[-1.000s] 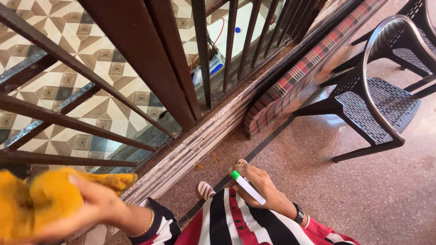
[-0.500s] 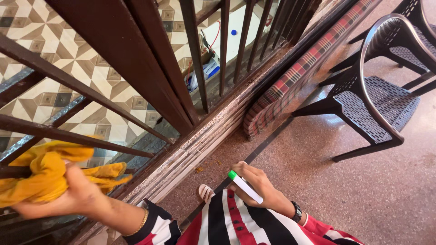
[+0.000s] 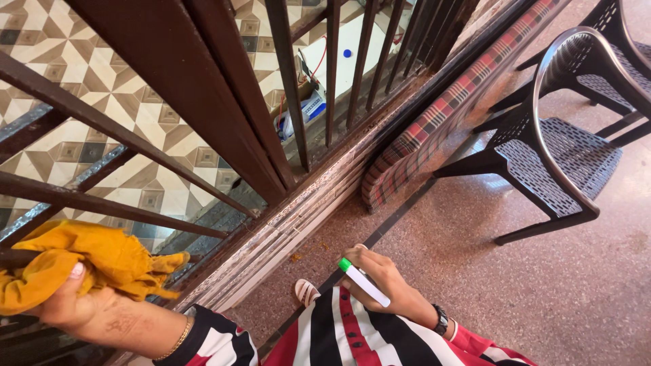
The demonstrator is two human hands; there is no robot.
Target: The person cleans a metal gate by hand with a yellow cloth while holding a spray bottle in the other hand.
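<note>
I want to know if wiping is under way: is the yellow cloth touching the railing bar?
Touching. The head view shows the left hand pressing the yellow cloth around the brown railing bar, with no gap visible.

Left hand [image 3: 64, 298]: arm extended forward at lower left, fingers closed in a grip. Right hand [image 3: 383, 281]: held low near body, fingers curled closed.

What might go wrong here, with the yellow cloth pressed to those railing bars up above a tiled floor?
1. The yellow cloth is bunched loosely in the left hand against the railing bars; a dangling end might catch on a bar, or the cloth might slip through to the tiled floor below.
2. The right hand holds a white bottle with a green cap low by the body; a loose grip may drop it.
</note>
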